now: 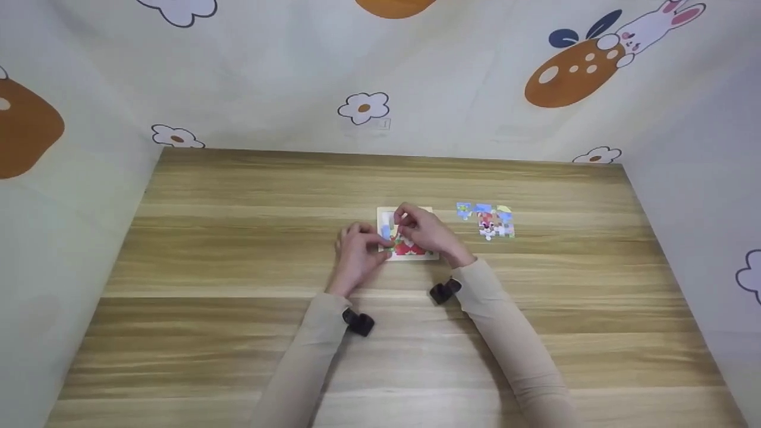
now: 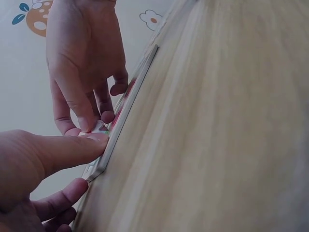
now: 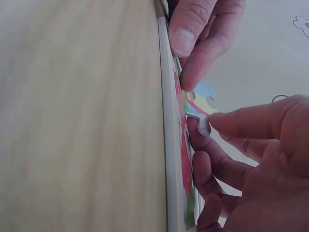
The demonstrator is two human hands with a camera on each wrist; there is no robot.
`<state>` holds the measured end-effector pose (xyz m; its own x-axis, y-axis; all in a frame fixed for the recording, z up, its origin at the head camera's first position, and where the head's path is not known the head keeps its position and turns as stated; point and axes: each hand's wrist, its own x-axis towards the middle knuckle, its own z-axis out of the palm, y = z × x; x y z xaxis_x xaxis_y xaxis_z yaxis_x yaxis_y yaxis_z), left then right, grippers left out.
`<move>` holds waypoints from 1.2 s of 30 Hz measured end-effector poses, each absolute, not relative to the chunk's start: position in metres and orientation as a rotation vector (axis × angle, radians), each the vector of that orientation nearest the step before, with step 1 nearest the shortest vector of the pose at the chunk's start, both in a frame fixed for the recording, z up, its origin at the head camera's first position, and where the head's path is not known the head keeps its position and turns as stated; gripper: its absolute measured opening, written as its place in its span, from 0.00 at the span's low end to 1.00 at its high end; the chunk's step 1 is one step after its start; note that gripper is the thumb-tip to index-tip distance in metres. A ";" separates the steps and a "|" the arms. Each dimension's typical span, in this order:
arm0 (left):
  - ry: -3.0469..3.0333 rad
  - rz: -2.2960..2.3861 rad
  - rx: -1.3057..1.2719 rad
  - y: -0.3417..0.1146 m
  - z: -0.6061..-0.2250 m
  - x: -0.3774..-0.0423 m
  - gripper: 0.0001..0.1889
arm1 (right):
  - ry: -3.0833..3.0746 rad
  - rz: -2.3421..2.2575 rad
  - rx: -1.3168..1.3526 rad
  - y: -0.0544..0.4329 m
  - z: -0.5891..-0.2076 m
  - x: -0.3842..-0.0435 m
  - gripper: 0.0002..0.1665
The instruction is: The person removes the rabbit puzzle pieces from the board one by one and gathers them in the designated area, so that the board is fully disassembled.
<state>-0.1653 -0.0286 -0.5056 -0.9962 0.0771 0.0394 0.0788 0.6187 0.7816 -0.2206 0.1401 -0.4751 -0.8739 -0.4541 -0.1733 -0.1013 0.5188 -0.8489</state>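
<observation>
A small picture puzzle in a pale frame [image 1: 410,258] lies on the wooden table, with red shapes along its near side. My right hand [image 1: 427,230] is over it and pinches a puzzle piece [image 3: 203,127] between thumb and fingertip, its pale side and rounded knob showing. My left hand [image 1: 358,252] is at the left side of the frame, with thumb and forefinger reaching over the near left corner. A blue and yellow piece [image 3: 207,92] sticks up beside the left fingertip in the right wrist view. Both hands cover part of the puzzle.
Several loose puzzle pieces [image 1: 504,221] lie to the right of the frame, some joined or touching. One blue piece [image 1: 464,209] sits at their left. Black wrist cameras [image 1: 359,322] are strapped over both sleeves. Patterned cloth [image 1: 279,89] walls the table's back and sides.
</observation>
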 end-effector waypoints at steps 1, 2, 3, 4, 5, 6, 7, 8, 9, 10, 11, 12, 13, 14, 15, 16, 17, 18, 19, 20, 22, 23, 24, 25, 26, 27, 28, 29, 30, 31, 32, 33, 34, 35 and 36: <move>-2.822 -1.365 -0.144 -0.029 -0.506 -0.165 0.08 | 2.403 -1.292 -0.452 0.139 -0.475 -0.221 0.07; -2.821 -1.367 -0.152 -0.029 -0.506 -0.165 0.08 | 2.414 -1.287 -0.447 0.139 -0.475 -0.221 0.07; -2.819 -1.367 -0.158 -0.029 -0.506 -0.165 0.07 | 2.421 -1.287 -0.443 0.138 -0.475 -0.221 0.07; -2.817 -1.368 -0.163 -0.029 -0.505 -0.164 0.07 | 2.424 -1.291 -0.437 0.138 -0.475 -0.221 0.07; -2.816 -1.371 -0.160 -0.029 -0.505 -0.164 0.07 | 2.423 -1.298 -0.430 0.138 -0.474 -0.221 0.07; -2.815 -1.375 -0.157 -0.029 -0.505 -0.164 0.08 | 2.421 -1.305 -0.422 0.137 -0.474 -0.221 0.07; -2.814 -1.378 -0.156 -0.029 -0.505 -0.164 0.08 | 2.418 -1.314 -0.417 0.138 -0.475 -0.221 0.08; -2.812 -1.379 -0.154 -0.029 -0.504 -0.164 0.08 | 2.414 -1.320 -0.411 0.137 -0.475 -0.222 0.08; -2.812 -1.378 -0.153 -0.029 -0.504 -0.164 0.08 | 2.410 -1.325 -0.407 0.137 -0.475 -0.222 0.07; -2.812 -1.379 -0.151 -0.029 -0.504 -0.164 0.08 | 2.407 -1.326 -0.402 0.137 -0.475 -0.222 0.07; -2.813 -1.379 -0.149 -0.029 -0.504 -0.164 0.08 | 2.406 -1.325 -0.399 0.138 -0.475 -0.222 0.07; -2.813 -1.380 -0.147 -0.029 -0.504 -0.164 0.08 | 2.405 -1.322 -0.398 0.138 -0.474 -0.222 0.07; -2.814 -1.381 -0.145 -0.029 -0.504 -0.164 0.08 | 2.403 -1.321 -0.398 0.138 -0.474 -0.222 0.07; -2.816 -1.380 -0.142 -0.029 -0.504 -0.164 0.08 | 2.403 -1.319 -0.399 0.139 -0.474 -0.222 0.06; -2.818 -1.381 -0.140 -0.029 -0.504 -0.164 0.08 | 2.400 -1.318 -0.401 0.139 -0.474 -0.222 0.06; -2.820 -1.381 -0.139 -0.029 -0.504 -0.164 0.08 | 2.398 -1.319 -0.404 0.140 -0.474 -0.222 0.06; -2.823 -1.381 -0.137 -0.029 -0.504 -0.164 0.08 | 2.396 -1.320 -0.407 0.141 -0.474 -0.222 0.06; -2.826 -1.381 -0.134 -0.029 -0.504 -0.165 0.08 | 2.393 -1.324 -0.415 0.143 -0.474 -0.222 0.06; -2.832 -1.381 -0.127 -0.029 -0.504 -0.165 0.08 | 2.387 -1.330 -0.417 0.144 -0.474 -0.222 0.06; -2.838 -1.384 -0.118 -0.029 -0.504 -0.165 0.08 | 2.382 -1.334 -0.423 0.145 -0.474 -0.222 0.06; -2.850 -1.389 -0.101 -0.029 -0.504 -0.165 0.08 | 2.379 -1.343 -0.445 0.147 -0.474 -0.222 0.06; -2.855 -1.391 -0.093 -0.029 -0.504 -0.165 0.08 | 2.380 -1.347 -0.462 0.149 -0.474 -0.222 0.05; -2.859 -1.392 -0.088 -0.029 -0.504 -0.165 0.08 | 2.378 -1.355 -0.475 0.149 -0.474 -0.222 0.05; -2.860 -1.394 -0.085 -0.029 -0.504 -0.165 0.08 | 2.378 -1.362 -0.486 0.150 -0.474 -0.222 0.05; -2.859 -1.393 -0.087 -0.029 -0.504 -0.165 0.08 | 2.375 -1.365 -0.494 0.150 -0.468 -0.219 0.05; -2.858 -1.391 -0.089 -0.028 -0.504 -0.165 0.08 | 2.375 -1.370 -0.502 0.150 -0.468 -0.219 0.06; -2.852 -1.390 -0.096 -0.029 -0.504 -0.165 0.08 | 2.372 -1.372 -0.504 0.151 -0.468 -0.218 0.06; -2.848 -1.388 -0.104 -0.029 -0.504 -0.165 0.08 | 2.374 -1.372 -0.505 0.151 -0.467 -0.218 0.06; -2.844 -1.386 -0.108 -0.029 -0.505 -0.165 0.08 | 2.372 -1.370 -0.498 0.152 -0.467 -0.218 0.06; -2.841 -1.385 -0.111 -0.029 -0.505 -0.165 0.08 | 2.371 -1.370 -0.493 0.152 -0.466 -0.218 0.06; -2.839 -1.386 -0.113 -0.029 -0.504 -0.165 0.08 | 2.368 -1.369 -0.485 0.153 -0.466 -0.218 0.06; -2.836 -1.387 -0.114 -0.029 -0.504 -0.165 0.08 | 2.370 -1.374 -0.481 0.155 -0.470 -0.220 0.05; -2.833 -1.389 -0.114 -0.029 -0.504 -0.164 0.08 | 2.370 -1.373 -0.473 0.156 -0.469 -0.219 0.05; -2.833 -1.393 -0.109 -0.029 -0.504 -0.164 0.08 | 2.372 -1.374 -0.469 0.157 -0.469 -0.219 0.05; -2.833 -1.395 -0.105 -0.029 -0.503 -0.164 0.08 | 2.374 -1.375 -0.467 0.158 -0.468 -0.219 0.05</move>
